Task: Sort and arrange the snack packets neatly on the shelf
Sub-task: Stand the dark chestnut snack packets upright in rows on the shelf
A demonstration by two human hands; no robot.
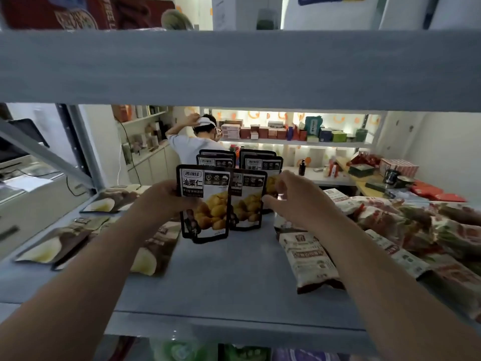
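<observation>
Head view shows the left hand (166, 196) grasping a black chestnut packet (204, 204) by its left edge, upright on the grey shelf (234, 269). Beside it, the right hand (294, 196) pinches the right edge of a second chestnut packet (247, 201), with more upright packets (260, 162) behind. Brown packets (65, 241) lie flat left, white-and-red packets (309, 259) right.

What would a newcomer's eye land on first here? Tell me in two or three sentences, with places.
First, the black chestnut packets standing upright in rows at the middle of the grey shelf, with the left hand gripping the front packet and the right hand touching the edge of the one beside it. Next, the loose heap of red and white packets lying on the right. Flat brown packets lie on the left.
</observation>
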